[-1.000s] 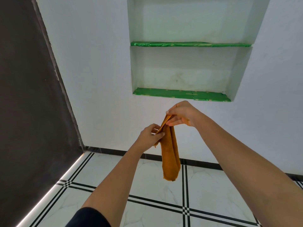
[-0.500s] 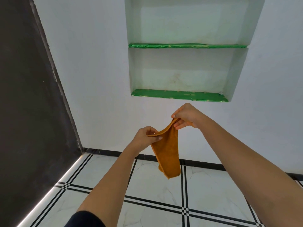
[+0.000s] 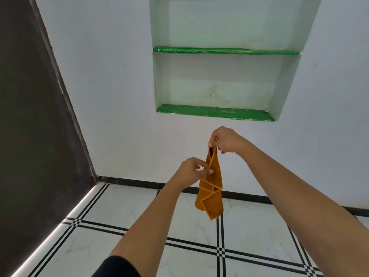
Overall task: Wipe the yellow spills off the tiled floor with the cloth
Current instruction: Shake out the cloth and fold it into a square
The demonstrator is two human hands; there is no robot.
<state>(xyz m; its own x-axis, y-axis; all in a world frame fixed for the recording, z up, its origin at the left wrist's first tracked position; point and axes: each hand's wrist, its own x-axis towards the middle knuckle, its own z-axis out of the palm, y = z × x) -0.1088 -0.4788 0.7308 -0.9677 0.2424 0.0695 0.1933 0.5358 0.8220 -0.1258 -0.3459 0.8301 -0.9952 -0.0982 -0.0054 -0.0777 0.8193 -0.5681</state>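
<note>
An orange cloth (image 3: 211, 194) hangs folded in the air in front of the white wall. My right hand (image 3: 225, 140) pinches its top end between thumb and fingers. My left hand (image 3: 191, 172), lower and to the left, pinches the cloth's left edge partway down. The cloth's lower end dangles above the tiled floor (image 3: 123, 208), white marble-look tiles with black line borders. No yellow spill shows on the visible tiles.
A recessed wall niche (image 3: 219, 80) with two green-lined shelves sits above my hands. A dark wall panel (image 3: 30, 136) runs along the left side. A black skirting strip (image 3: 139, 181) marks the wall's foot.
The cloth, spread between my two hands half a second ago, now hangs narrow and folded. My right hand rose slightly and my left hand moved closer beneath it.
</note>
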